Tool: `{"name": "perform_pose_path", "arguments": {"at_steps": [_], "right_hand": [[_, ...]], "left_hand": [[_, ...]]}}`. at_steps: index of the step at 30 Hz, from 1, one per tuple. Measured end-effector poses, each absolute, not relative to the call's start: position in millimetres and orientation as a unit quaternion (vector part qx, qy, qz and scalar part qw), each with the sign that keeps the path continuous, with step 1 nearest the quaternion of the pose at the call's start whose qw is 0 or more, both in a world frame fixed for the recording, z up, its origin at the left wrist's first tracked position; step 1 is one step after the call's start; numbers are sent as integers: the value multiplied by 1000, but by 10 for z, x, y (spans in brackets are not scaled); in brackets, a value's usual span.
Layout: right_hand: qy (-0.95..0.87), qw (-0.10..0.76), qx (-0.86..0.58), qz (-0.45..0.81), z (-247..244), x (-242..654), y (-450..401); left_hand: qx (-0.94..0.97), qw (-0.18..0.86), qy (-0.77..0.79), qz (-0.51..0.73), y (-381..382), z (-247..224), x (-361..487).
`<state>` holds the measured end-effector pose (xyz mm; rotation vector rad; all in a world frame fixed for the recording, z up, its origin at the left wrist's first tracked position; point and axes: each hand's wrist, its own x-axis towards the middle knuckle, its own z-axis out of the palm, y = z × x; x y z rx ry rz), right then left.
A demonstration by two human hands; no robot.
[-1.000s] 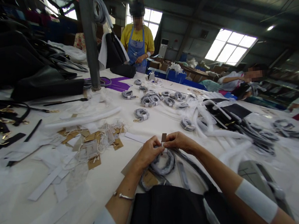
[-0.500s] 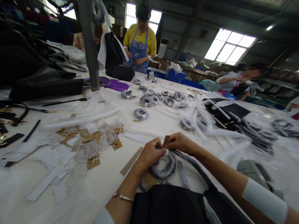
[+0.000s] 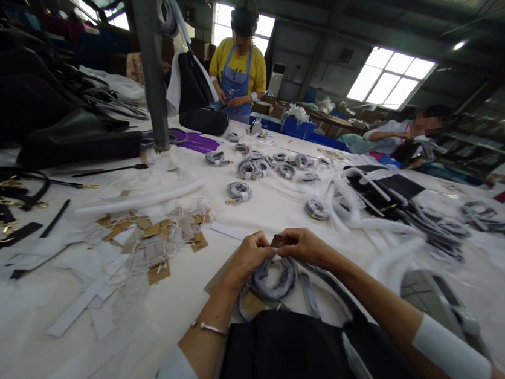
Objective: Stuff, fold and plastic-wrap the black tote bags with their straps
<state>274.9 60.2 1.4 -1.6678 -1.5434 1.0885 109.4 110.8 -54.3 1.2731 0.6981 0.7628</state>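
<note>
My left hand (image 3: pixel 252 257) is closed in a pinch at the top of a coiled strap (image 3: pixel 263 284) covered in greyish film. My right hand (image 3: pixel 303 246) meets it there, thumb and fingertips pinched on a small brown strip (image 3: pixel 277 241). A bit of white wrap (image 3: pixel 276 257) shows on the coil just under the fingertips; which fingers touch it I cannot tell. Right below the coil lies a black bag (image 3: pixel 289 355), close to my body, with its film-wrapped handle (image 3: pixel 336 286) rising beside my right forearm.
Several wrapped strap coils (image 3: pixel 250 169) lie farther up the white table. Paper tags with strings (image 3: pixel 157 237) and white strips (image 3: pixel 77 307) are on the left, near a metal post (image 3: pixel 153 73). Black bags (image 3: pixel 385 192) and white foam tubes (image 3: pixel 345 203) lie right. A co-worker (image 3: pixel 239 69) stands across.
My hands have turned slightly and their fingertips have come closer together above the coil. The coil's ring shows more fully now. The camera view has shifted a little.
</note>
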Motion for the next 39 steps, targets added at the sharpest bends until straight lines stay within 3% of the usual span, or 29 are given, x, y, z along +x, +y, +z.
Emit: {"name": "perform_pose_path", "arguments": {"at_steps": [14, 17, 21, 27, 33, 39], "right_hand": [[-725, 314, -595, 148, -53, 2664, 479], [-751, 323, -562, 129, -103, 2677, 419], [-794, 266, -532, 125, -88, 2676, 370], [-783, 236, -570, 76, -107, 2607, 343], [-731, 269, -612, 137, -238, 2710, 414], [-692, 287, -638, 177, -261, 2669, 421]], "left_hand": [[514, 728, 283, 355, 1131, -565, 1121], [508, 733, 294, 343, 1130, -553, 1125], [497, 734, 323, 331, 1140, -520, 1124], [518, 732, 317, 309, 1165, -485, 1059], [758, 521, 299, 255, 1117, -428, 1017], [834, 339, 348, 260, 1045, -424, 1071]]}}
